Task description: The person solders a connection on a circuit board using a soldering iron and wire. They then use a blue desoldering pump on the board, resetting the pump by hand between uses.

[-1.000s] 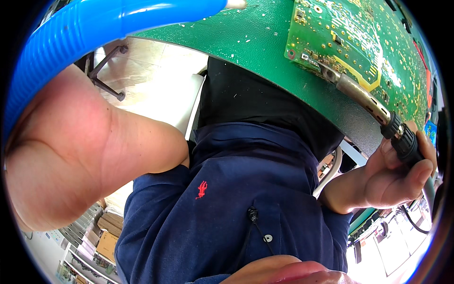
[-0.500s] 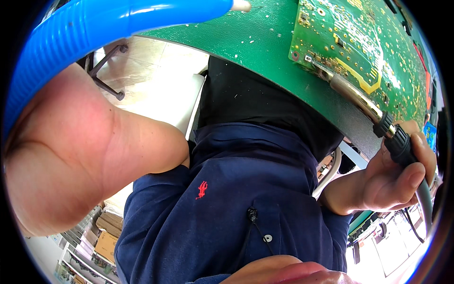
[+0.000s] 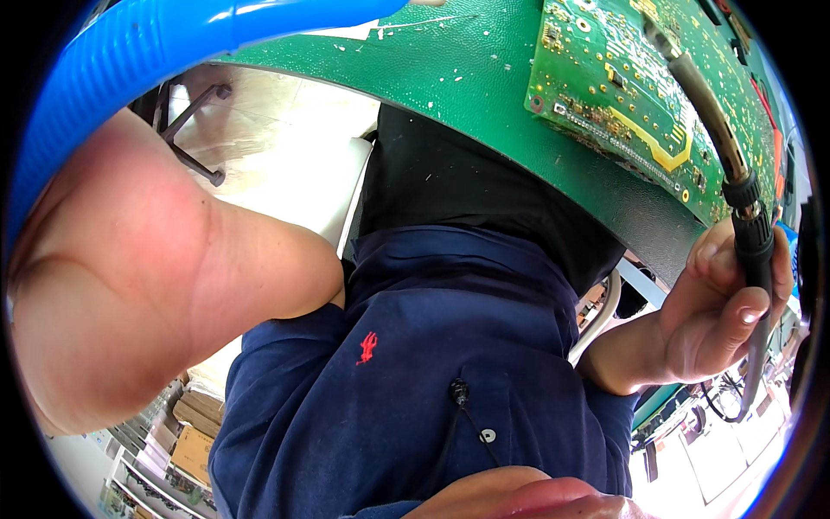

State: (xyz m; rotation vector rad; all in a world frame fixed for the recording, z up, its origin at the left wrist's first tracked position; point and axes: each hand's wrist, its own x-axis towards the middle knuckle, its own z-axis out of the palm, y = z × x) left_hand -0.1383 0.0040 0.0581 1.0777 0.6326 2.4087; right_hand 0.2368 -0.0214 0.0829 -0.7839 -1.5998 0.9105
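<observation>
- Two bare hands show; the right hand has its fingers wrapped around the black handle of a slim, metal-barrelled soldering iron.
- One flat green circuit board with gold pads lies upper right on the green, white-flecked tabletop, the iron's tip over it; contact is unclear.
- Behind the thick, ribbed blue hose, the left hand has its fingers hidden, their state impossible to tell.

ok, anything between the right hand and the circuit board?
Nothing visible in the way. The right hand grips a soldering iron, which itself spans from the hand to over the circuit board; whether its tip touches, I can't tell. The blue hose is off at the upper left, clear of that line.
</observation>
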